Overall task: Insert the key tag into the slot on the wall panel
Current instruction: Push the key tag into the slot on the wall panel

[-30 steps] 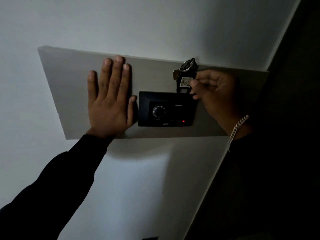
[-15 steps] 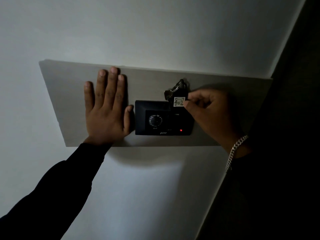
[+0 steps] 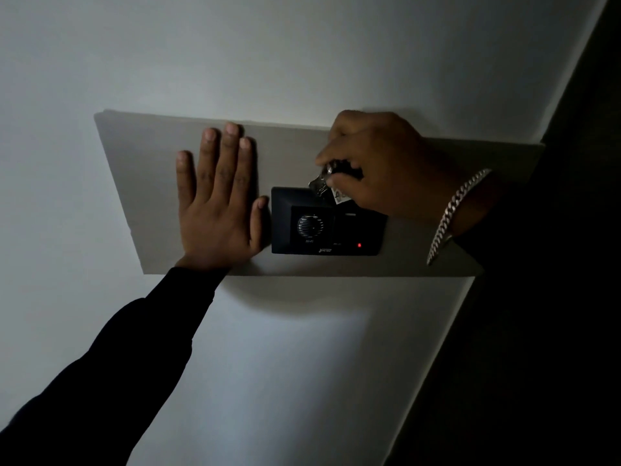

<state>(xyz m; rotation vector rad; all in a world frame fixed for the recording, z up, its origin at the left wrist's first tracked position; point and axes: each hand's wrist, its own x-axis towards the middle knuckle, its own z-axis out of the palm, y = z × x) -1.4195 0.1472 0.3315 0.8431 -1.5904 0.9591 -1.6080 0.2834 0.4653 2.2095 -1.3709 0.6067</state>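
Observation:
A black wall panel (image 3: pixel 302 243) with a round dial and a small red light is mounted on a grey backing board (image 3: pixel 141 169). My right hand (image 3: pixel 379 163) comes down from above the panel's upper right part, closed on the key tag (image 3: pixel 340 196). The tag's white label peeks out under my fingers at the panel's top edge, and a metal key (image 3: pixel 318 186) hangs beside it. The slot itself is hidden behind my fingers. My left hand (image 3: pixel 218 203) lies flat on the board, fingers spread, thumb touching the panel's left edge.
The room is dim. A white wall (image 3: pixel 268 55) surrounds the board. A dark area, perhaps a door or corner (image 3: pixel 571 297), fills the right side. A metal chain bracelet (image 3: pixel 453 213) hangs on my right wrist.
My right hand has turned over from beside the tag to above it, pressing the tag down at the panel's top edge. The label is now mostly covered. My left hand stays flat.

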